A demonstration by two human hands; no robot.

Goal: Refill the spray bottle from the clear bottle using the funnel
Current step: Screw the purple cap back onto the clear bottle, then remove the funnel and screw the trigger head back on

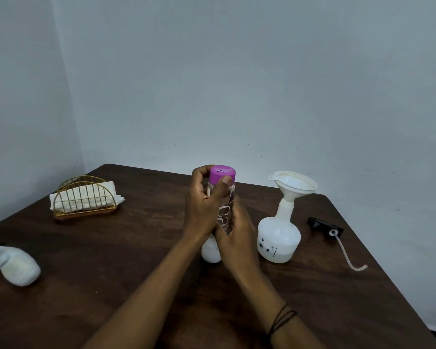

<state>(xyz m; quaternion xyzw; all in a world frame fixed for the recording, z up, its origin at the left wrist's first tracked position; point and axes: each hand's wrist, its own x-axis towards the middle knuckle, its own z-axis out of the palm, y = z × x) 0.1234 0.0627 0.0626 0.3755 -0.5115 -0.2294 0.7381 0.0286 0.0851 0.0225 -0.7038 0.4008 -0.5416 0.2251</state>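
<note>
**Head view: both hands on the capped clear bottle**

In the head view I hold the clear bottle [224, 212] upright near the middle of the surface [136, 248], its white base down on the wood. My left hand [203, 205] wraps the upper part, thumb and fingers curled round the purple cap [222, 174], which is on the bottle. My right hand [237, 230] has its grip closed round the lower body of the bottle.

Just to the right stands the spray bottle [278, 238], white, with a little liquid in the bottom. The funnel [293, 185] sits in its open neck, tilted slightly. Further right, apart from the bottle, the black spray head [324, 225] lies on the surface with its tube [347, 258] trailing toward me.

Far left, a gold wire napkin holder [86, 200] stands with white napkins in it. A white cloth [13, 265] lies at the left edge.
</note>
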